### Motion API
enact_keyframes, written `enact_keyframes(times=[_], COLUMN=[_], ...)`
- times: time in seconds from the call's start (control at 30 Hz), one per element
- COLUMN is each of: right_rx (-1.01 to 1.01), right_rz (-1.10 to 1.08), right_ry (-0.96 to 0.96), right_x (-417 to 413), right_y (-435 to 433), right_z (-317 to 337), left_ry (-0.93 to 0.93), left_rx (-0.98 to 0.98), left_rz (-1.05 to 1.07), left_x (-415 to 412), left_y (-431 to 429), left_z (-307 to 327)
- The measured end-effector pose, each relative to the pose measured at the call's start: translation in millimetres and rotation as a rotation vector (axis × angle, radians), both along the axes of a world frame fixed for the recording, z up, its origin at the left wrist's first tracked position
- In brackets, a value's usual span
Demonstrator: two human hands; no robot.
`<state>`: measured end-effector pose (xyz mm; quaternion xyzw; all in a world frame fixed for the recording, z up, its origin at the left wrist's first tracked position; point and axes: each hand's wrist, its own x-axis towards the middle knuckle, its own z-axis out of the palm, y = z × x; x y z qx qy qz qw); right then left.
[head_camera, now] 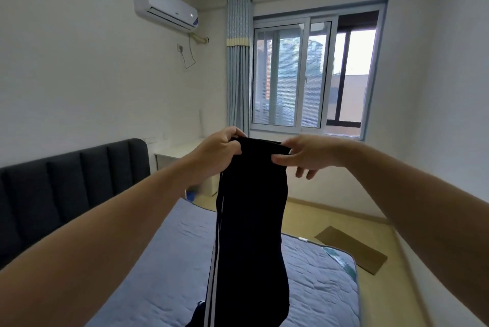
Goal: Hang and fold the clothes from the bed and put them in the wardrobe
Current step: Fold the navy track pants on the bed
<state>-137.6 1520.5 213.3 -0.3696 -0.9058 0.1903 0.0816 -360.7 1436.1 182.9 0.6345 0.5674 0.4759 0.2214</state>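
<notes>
Home bedroom: bed with padded headboard at 9 o'clock, curtained window at 12, air conditioner at 11.

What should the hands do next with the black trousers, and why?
Probably lay the trousers down flat on the bed for folding. The left hand grips one end of the waistband and the right hand pinches the other, so the legs hang straight together above it.
</notes>
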Motion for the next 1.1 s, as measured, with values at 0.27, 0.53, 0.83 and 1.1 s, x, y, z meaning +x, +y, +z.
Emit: enact_keyframes(times=[0.27,0.53,0.83,1.1], right_rx=[0.068,-0.382,-0.627,-0.256], right_rz=[0.057,0.111,-0.102,-0.394], right_ry=[0.581,0.741,0.418,0.376], right_x=[14.9,57.5,106.6,113.8], right_y=[22.4,59.5,162.1,289.7], right_z=[-13.6,-25.0,-30.2,-59.3], left_ry=[-0.249,-0.23,-0.233,0.4], left_rx=[-0.03,-0.185,-0.496,-0.163], left_rz=[-0.169,-0.292,-0.616,-0.065], left_x=[5.3,9.8,25.7,101.2], left_y=[41.3,98.6,214.5,380.4], left_z=[1.5,-5.3,-21.0,-57.9])
